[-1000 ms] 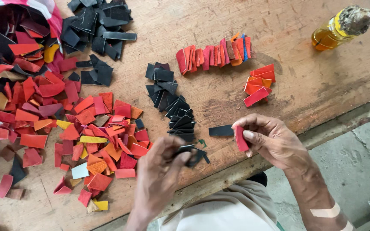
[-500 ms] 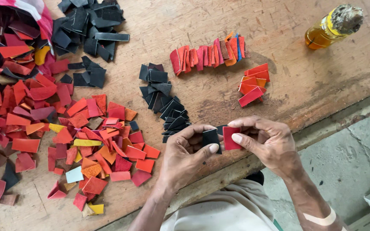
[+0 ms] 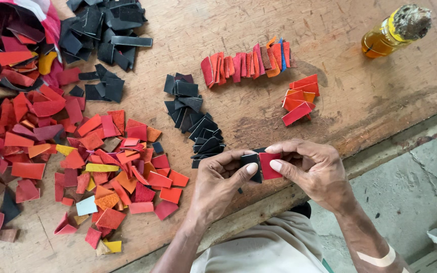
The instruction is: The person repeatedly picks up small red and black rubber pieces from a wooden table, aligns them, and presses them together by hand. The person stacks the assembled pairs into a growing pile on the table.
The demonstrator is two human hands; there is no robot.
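Black piece [image 3: 251, 163] lies half hidden between both hands, beside red piece [image 3: 269, 165].

Matt leather-like scraps [image 3: 102, 151] lie on a rough, worn wooden counter [image 3: 330, 30]; the glossy bottle [image 3: 380, 40] looks glassy.

Soft even daylight, faint shadows, sharp focus.

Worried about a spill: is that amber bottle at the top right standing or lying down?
Lying down. The amber bottle rests on its side on the wooden table, its stuffed-plug mouth pointing right, away from both hands.
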